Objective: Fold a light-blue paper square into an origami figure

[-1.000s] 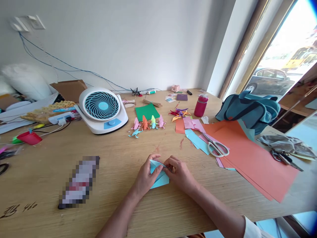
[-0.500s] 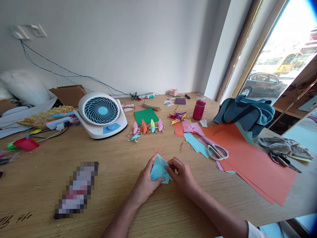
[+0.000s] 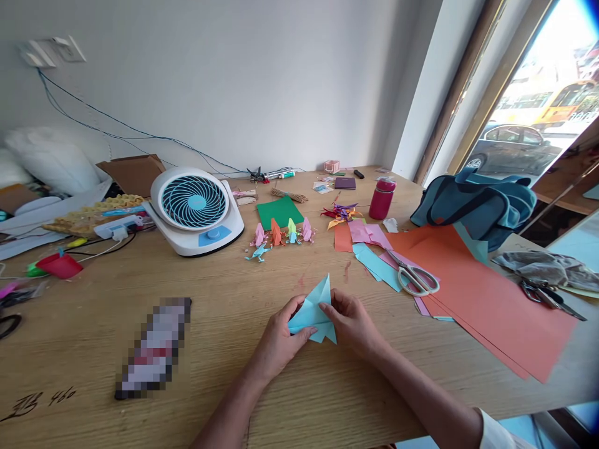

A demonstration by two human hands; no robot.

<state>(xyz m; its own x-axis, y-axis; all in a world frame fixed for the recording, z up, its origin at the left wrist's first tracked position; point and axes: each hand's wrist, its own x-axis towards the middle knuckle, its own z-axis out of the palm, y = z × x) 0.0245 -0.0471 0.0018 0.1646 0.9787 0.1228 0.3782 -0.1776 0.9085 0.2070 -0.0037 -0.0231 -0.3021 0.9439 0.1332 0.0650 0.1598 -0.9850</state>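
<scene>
A light blue sheet of folded paper [image 3: 312, 317] is held between both hands above the table's near middle, with a tall point at its top and a notched lower edge. My left hand [image 3: 284, 330] grips its left side, thumb lying across the front. At the right edge, my right hand [image 3: 352, 319] pinches the paper with the thumb on its face and the fingers behind, partly hidden. Beyond the hands stand several small folded paper figures in pink, orange and green, and a blue paper figure [image 3: 258, 252] lies before them.
A white fan [image 3: 196, 212] stands at left back beside a green paper sheet [image 3: 279, 213]. To the right are scissors [image 3: 418, 280] on coloured paper, large orange sheets [image 3: 486, 305], a red bottle [image 3: 382, 199] and a blue bag [image 3: 468, 202]. Dark scissors [image 3: 550, 296] lie farther right.
The blue paper has turned so that its point stands taller and leans right. My right thumb has shifted up onto its face, and the camera view has moved slightly.
</scene>
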